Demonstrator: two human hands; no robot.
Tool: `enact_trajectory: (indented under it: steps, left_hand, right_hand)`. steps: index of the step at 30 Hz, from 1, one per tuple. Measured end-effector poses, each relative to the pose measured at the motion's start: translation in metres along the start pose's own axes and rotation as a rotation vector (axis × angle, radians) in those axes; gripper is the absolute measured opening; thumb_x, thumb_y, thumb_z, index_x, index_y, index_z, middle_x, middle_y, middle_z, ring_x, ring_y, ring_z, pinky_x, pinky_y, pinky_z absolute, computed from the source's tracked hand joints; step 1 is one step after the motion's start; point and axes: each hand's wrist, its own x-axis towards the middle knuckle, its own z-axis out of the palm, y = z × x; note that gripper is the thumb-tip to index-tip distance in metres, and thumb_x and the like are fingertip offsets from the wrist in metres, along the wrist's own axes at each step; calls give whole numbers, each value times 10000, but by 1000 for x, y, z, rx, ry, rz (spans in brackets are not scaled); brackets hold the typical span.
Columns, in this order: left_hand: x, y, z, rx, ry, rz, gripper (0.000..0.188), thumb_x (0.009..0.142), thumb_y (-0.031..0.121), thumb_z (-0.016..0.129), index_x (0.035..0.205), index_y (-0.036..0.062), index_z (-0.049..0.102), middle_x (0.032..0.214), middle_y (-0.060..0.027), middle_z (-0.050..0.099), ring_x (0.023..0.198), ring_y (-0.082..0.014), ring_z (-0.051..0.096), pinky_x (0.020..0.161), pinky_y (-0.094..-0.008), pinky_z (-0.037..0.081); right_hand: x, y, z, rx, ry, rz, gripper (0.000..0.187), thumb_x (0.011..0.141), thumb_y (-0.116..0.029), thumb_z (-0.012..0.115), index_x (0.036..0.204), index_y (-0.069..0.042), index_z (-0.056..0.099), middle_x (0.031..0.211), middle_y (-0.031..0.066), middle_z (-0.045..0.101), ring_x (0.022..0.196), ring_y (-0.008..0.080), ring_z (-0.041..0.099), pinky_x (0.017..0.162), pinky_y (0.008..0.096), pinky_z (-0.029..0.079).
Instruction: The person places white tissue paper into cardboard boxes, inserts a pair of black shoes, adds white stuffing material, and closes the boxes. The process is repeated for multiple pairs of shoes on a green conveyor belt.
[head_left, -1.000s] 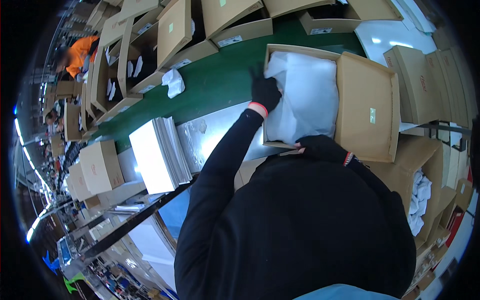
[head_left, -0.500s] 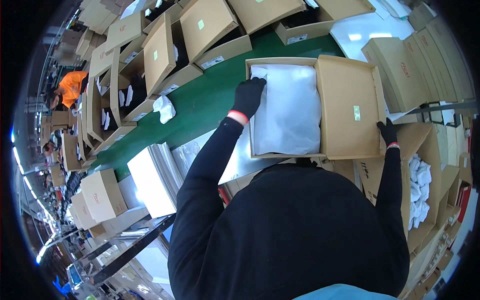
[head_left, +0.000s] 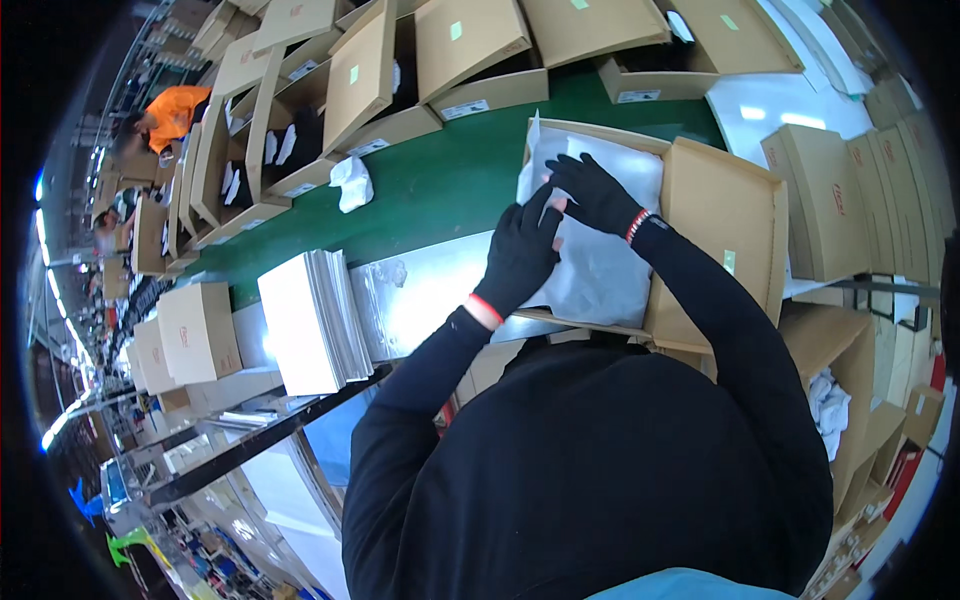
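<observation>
An open cardboard shoe box (head_left: 725, 225) stands in front of me, its lid folded back to the right. White tissue paper (head_left: 610, 285) lines it and covers what lies inside; one corner sticks up above the far left edge. My right hand (head_left: 598, 195), in a black glove, reaches across and rests on the paper with its fingers stretched out. Just left of it is my left hand (head_left: 522, 250), gloved with bare fingertips, over the box's left side. Its fingers and thumb are apart, and I see nothing held in them.
Several open shoe boxes (head_left: 480, 95) line the far side of the green conveyor belt (head_left: 420, 200). A crumpled white paper wad (head_left: 351, 184) lies on the belt. To the left is a paper stack (head_left: 310, 320); closed boxes (head_left: 820, 200) stand at right. A person in orange (head_left: 172, 118) is far left.
My right hand has left the lid's right edge and come over the tissue paper. My left hand has moved nearer from the box's far left corner. The paper's left side is now lifted.
</observation>
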Motion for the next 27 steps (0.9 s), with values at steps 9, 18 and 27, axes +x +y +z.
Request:
enact_trajectory:
  steps: [9,18,27]
  left_hand:
    - [-90,6,48,406,-303,-269,472,803,250,563,1203,-1,533,1272,-180,520,1288,-440,354,1018,-711,177]
    - [-34,-15,-34,-77,-142,-374,282,828,263,631,1071,122,653,802,-68,668,730,-251,646,702,-437,487]
    - [35,-82,45,-120,-153,-544,862,754,248,647,1472,109,190,1290,-217,465,967,-401,604,783,-478,508]
  right_hand:
    - [62,10,45,-407,-377,87,660,773,-543,615,1215,-54,591,1369,181,446,1295,340,378,1057,661,172]
    - [43,4,-15,-70,-142,101,408,759,-209,688,1144,-94,616,1185,94,599,1141,266,531,1080,471,315]
    - [-385,134,-144,-488,60,1557,919,821,-676,501,1373,50,385,1346,277,461,1261,377,450,1054,403,348]
